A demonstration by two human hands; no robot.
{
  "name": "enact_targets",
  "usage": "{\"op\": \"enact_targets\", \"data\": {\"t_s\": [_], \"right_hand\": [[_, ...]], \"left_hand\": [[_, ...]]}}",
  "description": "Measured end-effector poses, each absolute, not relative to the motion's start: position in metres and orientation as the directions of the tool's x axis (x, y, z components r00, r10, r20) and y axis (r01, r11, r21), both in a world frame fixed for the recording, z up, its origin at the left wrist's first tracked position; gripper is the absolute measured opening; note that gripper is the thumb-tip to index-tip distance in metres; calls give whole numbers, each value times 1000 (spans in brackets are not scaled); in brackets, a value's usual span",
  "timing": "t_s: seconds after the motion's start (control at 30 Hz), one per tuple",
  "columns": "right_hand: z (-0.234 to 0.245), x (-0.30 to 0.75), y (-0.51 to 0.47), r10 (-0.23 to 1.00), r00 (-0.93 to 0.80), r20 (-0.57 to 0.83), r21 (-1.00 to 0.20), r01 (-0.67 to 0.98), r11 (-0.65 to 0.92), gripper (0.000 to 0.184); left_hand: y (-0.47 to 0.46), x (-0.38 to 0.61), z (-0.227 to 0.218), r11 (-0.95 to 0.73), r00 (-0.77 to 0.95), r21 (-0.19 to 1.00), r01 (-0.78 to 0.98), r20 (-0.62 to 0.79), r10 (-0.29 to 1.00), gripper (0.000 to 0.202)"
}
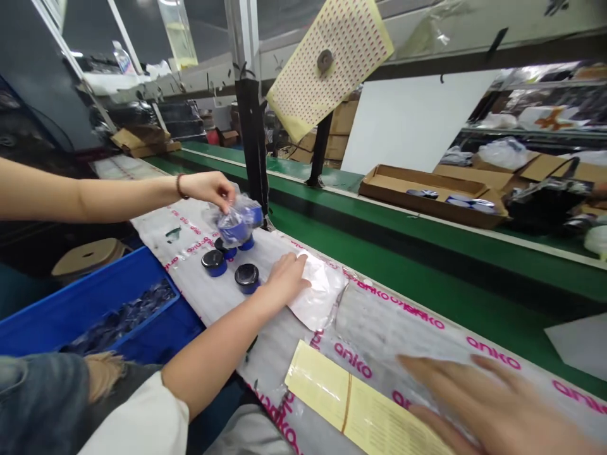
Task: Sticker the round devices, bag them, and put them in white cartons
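Note:
My right hand (478, 404) lies flat at the bottom right, fingers stretched out and open, on a stack of clear plastic bags (403, 328) printed with pink "anko" lettering. It is blurred by motion. A yellow label sheet (341, 398) lies just left of it. My left hand is not in view. To my left a co-worker holds a clear bag with blue jars (237, 221) in one hand (208, 186) and presses the other hand (284, 278) on a bag. Three black-lidded blue jars (232, 265) stand between those hands.
A blue bin (95, 303) with dark parts sits at the left edge. A green conveyor belt (379, 259) runs behind the bags, with an open cardboard tray (427, 193) beyond it. A yellow sticker sheet (332, 57) hangs on a post overhead.

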State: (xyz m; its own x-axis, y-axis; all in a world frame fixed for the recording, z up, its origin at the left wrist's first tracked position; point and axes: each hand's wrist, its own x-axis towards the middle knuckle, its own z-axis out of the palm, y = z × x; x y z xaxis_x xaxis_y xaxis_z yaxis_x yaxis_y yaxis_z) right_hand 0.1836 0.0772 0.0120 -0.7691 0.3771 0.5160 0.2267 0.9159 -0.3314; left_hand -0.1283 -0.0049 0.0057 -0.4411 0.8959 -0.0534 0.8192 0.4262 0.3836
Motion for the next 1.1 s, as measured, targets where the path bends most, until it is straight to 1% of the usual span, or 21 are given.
{"op": "enact_targets", "data": {"t_s": [0.03,0.07,0.1,0.13,0.23,0.4,0.47,0.5,0.57,0.67,0.73,0.8,0.9,0.93,1.0,1.03,1.1], "right_hand": [[13,174,63,305,-856,417,-282,197,939,33],[15,164,51,277,-900,337,-264,192,945,31],[17,155,42,271,-926,263,-257,203,945,29],[19,147,36,298,-929,219,-269,237,934,28],[20,140,36,414,-892,179,-320,345,882,33],[-1,161,49,622,-754,214,-468,480,743,43],[-12,167,50,653,-729,207,-492,500,713,44],[-16,168,50,651,-734,196,-495,498,711,43],[-18,165,48,633,-756,167,-498,489,716,41],[-6,142,44,604,-792,90,-503,488,714,35],[6,113,44,562,-827,18,-513,474,715,28],[12,79,46,521,-853,-22,-521,455,722,24],[6,33,52,521,-853,-38,-505,466,726,25],[2,22,55,526,-849,-48,-502,476,723,22],[-6,10,60,530,-845,-69,-511,486,709,9],[-9,9,63,528,-846,-73,-524,483,702,7],[-9,12,69,528,-847,-61,-561,466,684,13]], "left_hand": [[-4,-130,5,436,-452,381,815,-52,891,59],[-4,-132,3,445,-463,381,810,-49,885,60],[-3,-134,2,456,-476,382,804,-46,878,59],[-3,-136,1,468,-490,384,796,-45,870,56],[1,-145,-6,494,-526,393,775,-31,850,42],[2,-146,-11,448,-516,418,790,58,855,18],[0,-142,-8,414,-498,428,803,102,861,10],[-1,-140,-6,398,-492,434,808,125,862,10],[-4,-138,-3,371,-485,448,813,169,858,16],[-11,-140,-4,334,-471,472,816,209,857,26],[-17,-143,-9,303,-442,484,821,203,874,24],[-24,-145,-16,269,-398,492,828,178,900,22],[-32,-146,-25,236,-350,504,831,145,925,7],[-34,-145,-26,229,-342,510,829,140,929,4],[-36,-145,-25,212,-331,529,822,139,933,10],[-38,-144,-23,202,-324,538,818,141,936,13],[-41,-142,-19,167,-311,581,796,156,938,17]]}}
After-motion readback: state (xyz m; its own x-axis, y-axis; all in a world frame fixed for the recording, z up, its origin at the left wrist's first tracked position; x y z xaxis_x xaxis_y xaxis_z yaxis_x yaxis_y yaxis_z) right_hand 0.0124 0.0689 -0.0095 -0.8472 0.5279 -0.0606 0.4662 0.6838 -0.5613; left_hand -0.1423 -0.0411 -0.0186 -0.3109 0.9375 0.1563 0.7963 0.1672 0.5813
